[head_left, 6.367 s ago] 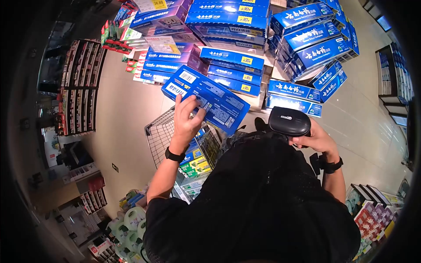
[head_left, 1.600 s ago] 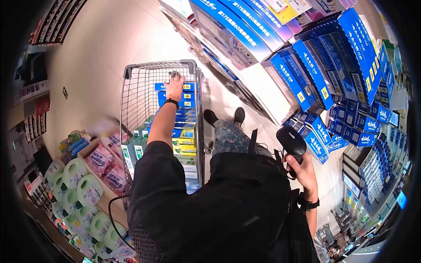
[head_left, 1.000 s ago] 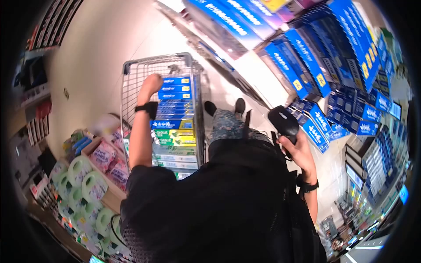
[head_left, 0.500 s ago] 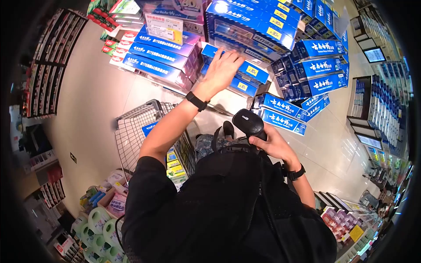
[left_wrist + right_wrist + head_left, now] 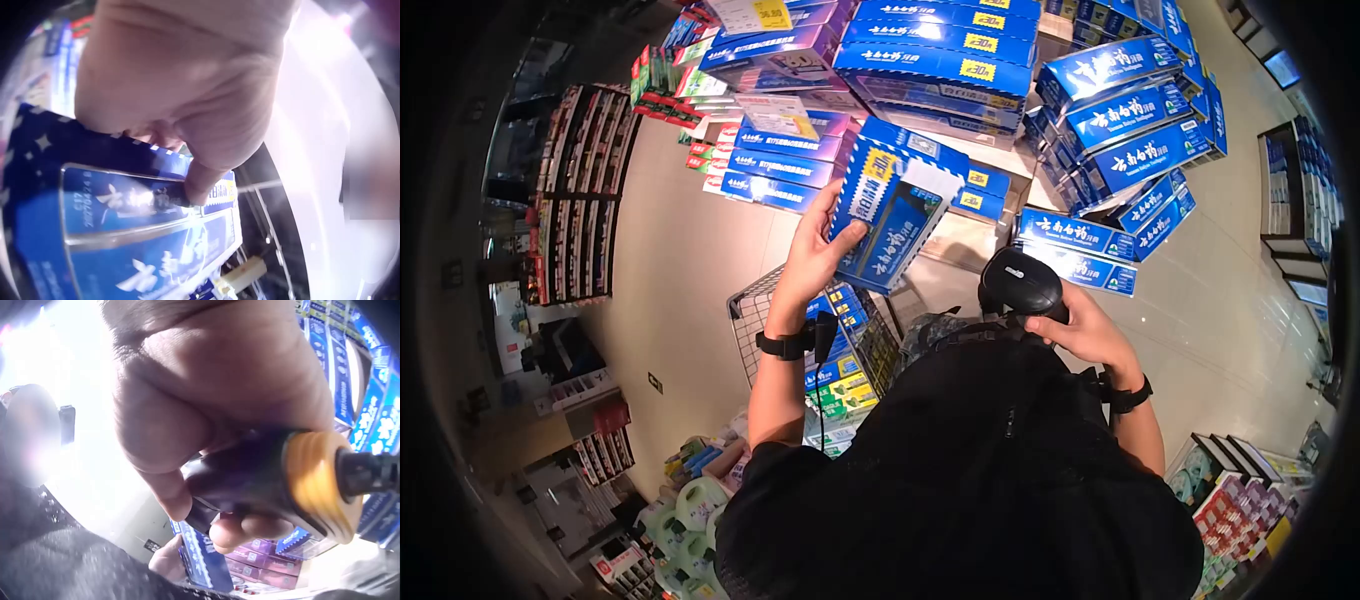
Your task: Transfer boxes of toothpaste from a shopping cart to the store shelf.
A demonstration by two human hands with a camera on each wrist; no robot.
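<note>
Toothpaste box (image 5: 892, 215), held up near the cart (image 5: 749, 315), gripped along one edge by our left hand (image 5: 812, 262); our right hand (image 5: 1088, 330) clasps the scanner (image 5: 1020, 284). We judge this one-edge hold may let it slip.

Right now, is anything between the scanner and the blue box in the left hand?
Nothing visible. The left hand grips the blue box at its left edge. The scanner in the right hand is to its right, with only open space between them.
</note>
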